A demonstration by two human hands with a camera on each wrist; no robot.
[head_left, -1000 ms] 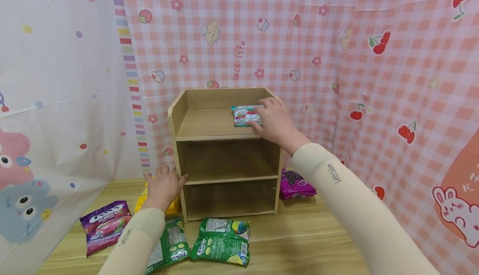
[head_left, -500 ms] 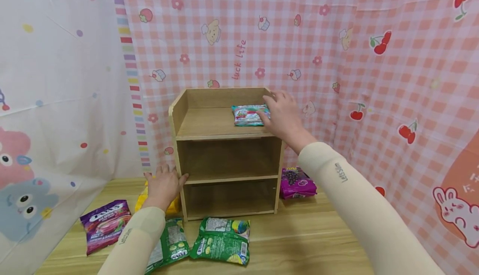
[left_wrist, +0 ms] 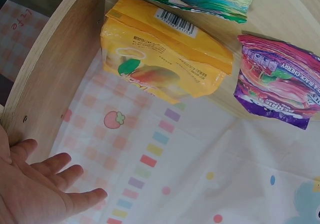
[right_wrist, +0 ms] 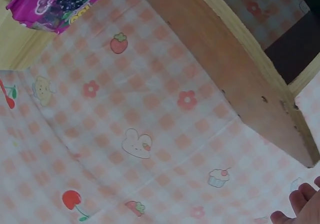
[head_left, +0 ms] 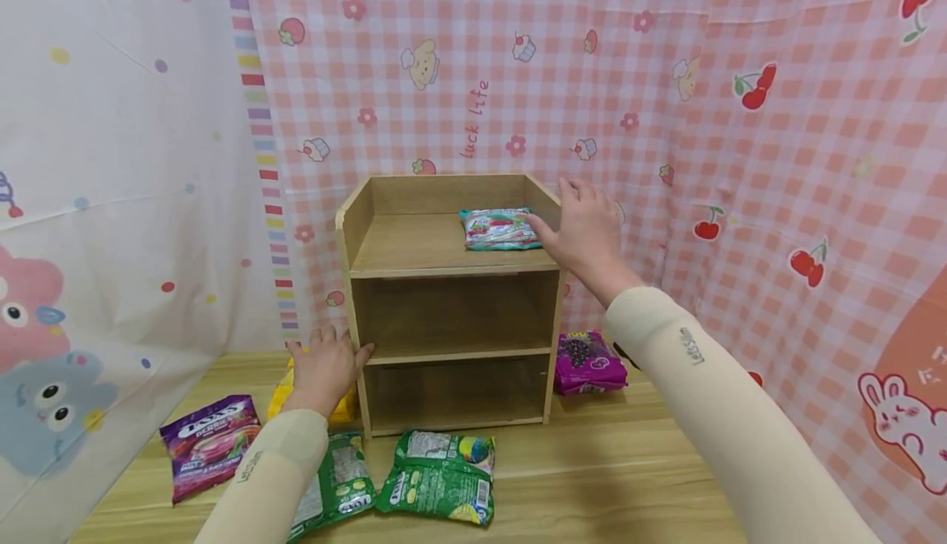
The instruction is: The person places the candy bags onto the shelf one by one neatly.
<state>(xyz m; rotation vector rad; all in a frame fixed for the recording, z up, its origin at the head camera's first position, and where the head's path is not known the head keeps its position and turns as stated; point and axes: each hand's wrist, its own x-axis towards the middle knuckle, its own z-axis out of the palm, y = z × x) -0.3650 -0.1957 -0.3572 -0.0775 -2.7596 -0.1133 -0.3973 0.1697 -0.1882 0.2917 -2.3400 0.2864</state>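
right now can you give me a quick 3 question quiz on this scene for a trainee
1. True or false: the teal snack packet lies on the top level of the wooden shelf unit.
2. Which packet lies right of the shelf unit? A. yellow packet B. magenta packet C. green packet
3. What does the left hand rest against?

Key
1. True; the right hand is beside it with fingers open.
2. B
3. The shelf unit's left side panel, low down, with fingers spread.
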